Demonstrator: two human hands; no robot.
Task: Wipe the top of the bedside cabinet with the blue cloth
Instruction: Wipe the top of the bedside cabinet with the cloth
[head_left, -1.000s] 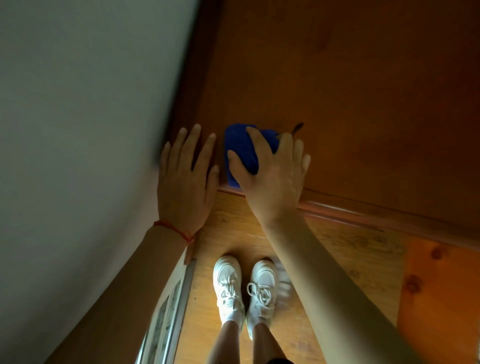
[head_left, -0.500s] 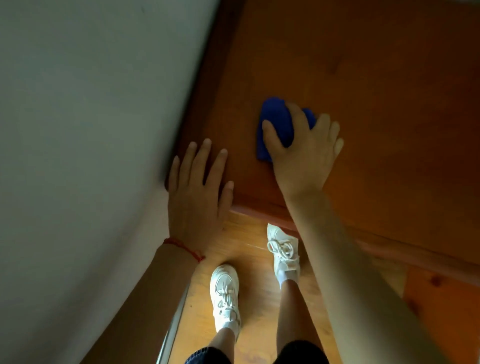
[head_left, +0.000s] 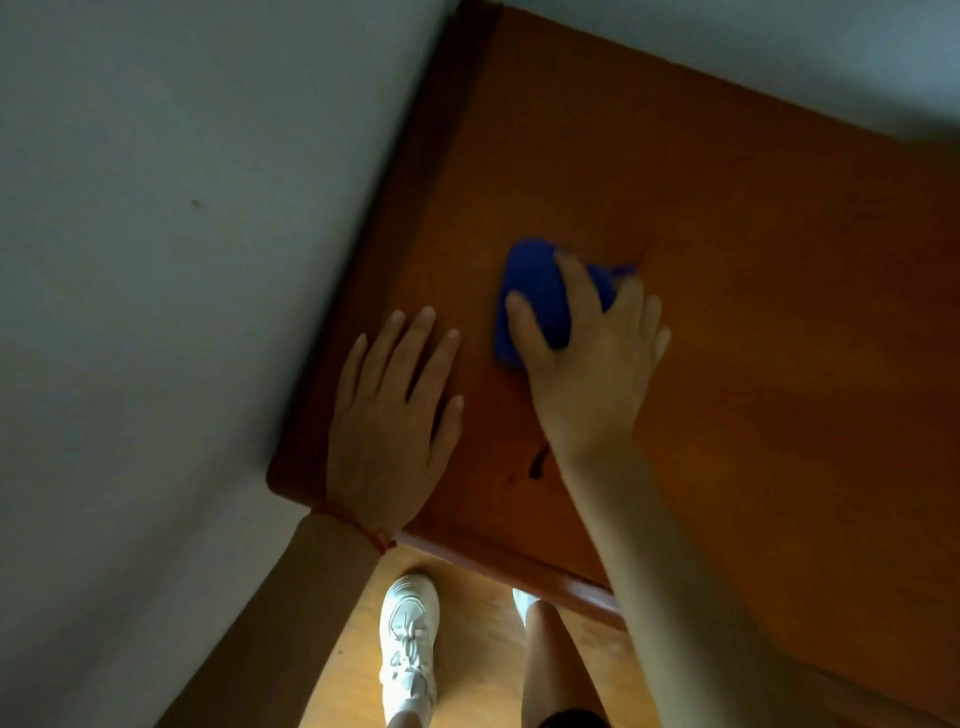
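Observation:
The bedside cabinet (head_left: 753, 260) has a glossy orange-brown wooden top that fills the upper right of the head view. A folded blue cloth (head_left: 535, 291) lies on it left of centre. My right hand (head_left: 592, 364) presses down on the cloth, thumb and fingers spread over it, covering its right half. My left hand (head_left: 389, 410) rests flat on the top near the cabinet's left front corner, fingers apart, holding nothing. A small dark mark (head_left: 536, 462) shows on the wood between my wrists.
A pale wall (head_left: 182, 260) runs along the cabinet's left side and another behind it. Below the cabinet's front edge (head_left: 519, 564) lies light wooden floor (head_left: 467, 649), where my leg and white shoe (head_left: 408, 634) stand.
My right hand has slid the blue cloth further in from the front edge across the top. My left hand now lies fully on the cabinet. I have stepped closer.

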